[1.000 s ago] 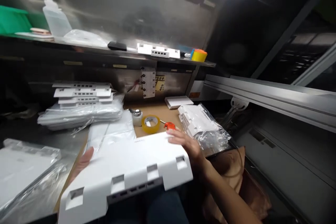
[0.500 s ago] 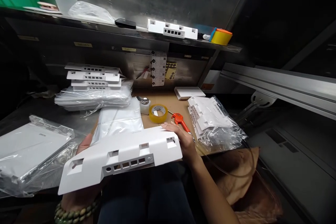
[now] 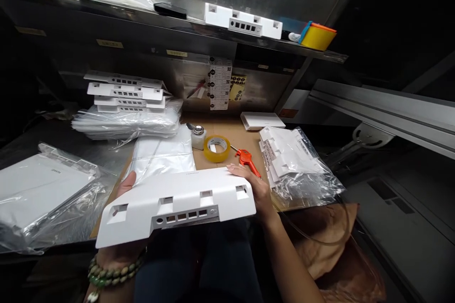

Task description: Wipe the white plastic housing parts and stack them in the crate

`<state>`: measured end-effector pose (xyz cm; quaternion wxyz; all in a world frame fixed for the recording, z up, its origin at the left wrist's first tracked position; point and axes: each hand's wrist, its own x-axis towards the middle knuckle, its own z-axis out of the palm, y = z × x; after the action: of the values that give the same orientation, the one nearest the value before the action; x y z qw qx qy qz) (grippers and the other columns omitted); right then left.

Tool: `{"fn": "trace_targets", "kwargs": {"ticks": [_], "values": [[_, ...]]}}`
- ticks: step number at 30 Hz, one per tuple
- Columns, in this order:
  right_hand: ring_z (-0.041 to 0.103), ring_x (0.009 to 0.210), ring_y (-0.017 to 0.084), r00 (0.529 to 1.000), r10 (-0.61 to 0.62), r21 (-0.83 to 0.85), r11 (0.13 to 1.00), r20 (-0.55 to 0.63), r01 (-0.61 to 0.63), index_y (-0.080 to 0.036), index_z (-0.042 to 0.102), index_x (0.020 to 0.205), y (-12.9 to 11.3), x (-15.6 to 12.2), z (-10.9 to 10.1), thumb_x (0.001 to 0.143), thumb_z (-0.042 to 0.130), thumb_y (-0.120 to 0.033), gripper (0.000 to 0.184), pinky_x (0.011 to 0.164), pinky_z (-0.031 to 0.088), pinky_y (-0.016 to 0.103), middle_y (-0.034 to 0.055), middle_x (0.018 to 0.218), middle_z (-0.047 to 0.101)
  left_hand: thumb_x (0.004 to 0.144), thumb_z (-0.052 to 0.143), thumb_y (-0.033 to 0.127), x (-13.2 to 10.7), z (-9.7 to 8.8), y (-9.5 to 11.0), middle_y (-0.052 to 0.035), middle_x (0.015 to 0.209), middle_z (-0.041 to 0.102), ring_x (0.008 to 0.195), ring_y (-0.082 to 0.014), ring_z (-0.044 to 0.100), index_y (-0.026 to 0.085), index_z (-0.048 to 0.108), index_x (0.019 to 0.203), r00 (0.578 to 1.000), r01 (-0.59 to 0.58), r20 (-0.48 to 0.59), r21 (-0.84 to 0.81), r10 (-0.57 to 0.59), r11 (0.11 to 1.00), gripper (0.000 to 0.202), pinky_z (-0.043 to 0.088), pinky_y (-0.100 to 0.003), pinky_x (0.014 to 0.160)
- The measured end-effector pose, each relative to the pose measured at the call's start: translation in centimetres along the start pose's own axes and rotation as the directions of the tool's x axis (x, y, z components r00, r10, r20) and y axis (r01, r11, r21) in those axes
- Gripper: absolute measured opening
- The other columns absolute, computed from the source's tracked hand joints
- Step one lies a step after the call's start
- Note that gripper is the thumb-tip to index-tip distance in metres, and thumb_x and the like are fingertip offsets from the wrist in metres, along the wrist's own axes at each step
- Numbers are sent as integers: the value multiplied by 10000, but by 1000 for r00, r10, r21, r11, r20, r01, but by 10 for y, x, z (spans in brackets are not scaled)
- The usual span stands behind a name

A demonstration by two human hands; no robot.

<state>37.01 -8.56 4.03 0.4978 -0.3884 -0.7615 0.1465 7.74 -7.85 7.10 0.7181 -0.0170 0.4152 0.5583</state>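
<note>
Between my hands is a white plastic router housing, its edge with several port cutouts turned toward me. My left hand grips its left end from behind and below; the thumb shows above the back edge and the other fingers are hidden. At the right end my right hand holds on, fingers over the top. Just beyond lie a pile of clear plastic bags, a roll of yellow tape, a small bottle with a metal cap and an orange air blow gun.
Bagged housings lie at the left and right. More white housings are stacked on plastic bags at back left. A shelf crosses the back, carrying another housing and a yellow roll. A label strip hangs below.
The housing, held in both hands, has shifted slightly right and up in view. The whole scene has shifted a little as the camera moved.
</note>
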Motion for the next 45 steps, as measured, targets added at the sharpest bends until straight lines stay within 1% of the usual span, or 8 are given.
{"fn": "trace_targets", "kwargs": {"ticks": [5, 12, 20, 28, 32, 35, 41, 45], "values": [[590, 1336, 206, 998, 43, -15, 999, 50, -42, -326, 570, 1392, 4, -1, 4, 977, 517, -77, 487, 1166, 460, 402, 33, 1412, 642, 954, 629, 103, -13, 5, 3, 111, 879, 805, 659, -115, 761, 361, 408, 1505, 967, -256, -12, 23, 256, 966, 647, 611, -162, 591], [531, 1397, 233, 985, 130, -112, 987, 116, -117, -302, 525, 1455, 16, -13, 8, 981, 562, -195, 488, 1190, 429, 412, 58, 1502, 563, 955, 661, 407, -14, -5, 1, -39, 987, 813, 866, -233, 783, 157, 568, 1403, 970, -49, 240, 25, 41, 999, 521, 650, -295, 752], [513, 1413, 254, 984, 160, -149, 978, 75, -148, -314, 537, 1442, 19, -16, 7, 991, 541, -276, 453, 1166, 447, 441, 55, 1529, 536, 906, 673, 543, 0, -13, 0, -107, 947, 807, 869, -297, 783, 107, 633, 1313, 971, 66, 232, -31, -57, 997, 598, 656, -344, 716], [708, 1066, 258, 830, 470, -212, 815, -302, -539, -197, 693, 1182, 56, -16, -12, 982, 544, -457, 360, 926, 582, 433, 119, 1198, 731, 1079, 275, 408, -24, -1, 23, -47, 611, 754, 374, -207, 657, 70, 580, 1330, 996, -67, 55, -2, 67, 998, 520, 538, -258, 366], [710, 972, 231, 831, 510, -378, 741, -220, -555, -172, 728, 1106, 74, 22, -19, 993, 482, -402, 355, 876, 573, 383, 116, 1145, 748, 1060, 281, 360, -27, -21, 43, -77, 757, 802, 469, -240, 715, 72, 502, 1395, 952, -301, -39, 44, 303, 953, 493, 647, -360, 562], [656, 1108, 243, 834, 551, -505, 713, -28, -487, -207, 764, 1040, 88, 71, 9, 974, 541, -341, 269, 988, 508, 386, 81, 1105, 761, 1047, 324, 366, -26, -34, 50, -40, 853, 818, 625, -243, 768, 109, 502, 1403, 909, -410, -66, 49, 412, 911, 474, 663, -404, 742], [665, 1059, 224, 639, 745, -717, 550, 189, -429, -153, 695, 1071, 109, 151, 91, 954, 664, -405, 279, 958, 536, 445, 90, 1129, 707, 1049, 283, 353, -38, -38, 56, 37, 649, 775, 437, -225, 695, 158, 396, 1508, 919, -354, -161, 71, 361, 933, 511, 667, -390, 701], [682, 987, 218, 584, 790, -772, 484, 184, -412, -150, 690, 1022, 104, 162, 94, 939, 680, -382, 247, 914, 548, 434, 78, 1066, 716, 1024, 369, 364, -31, -58, 67, 35, 758, 804, 540, -259, 742, 206, 336, 1555, 908, -337, -245, 50, 338, 940, 555, 670, -435, 743]]}}
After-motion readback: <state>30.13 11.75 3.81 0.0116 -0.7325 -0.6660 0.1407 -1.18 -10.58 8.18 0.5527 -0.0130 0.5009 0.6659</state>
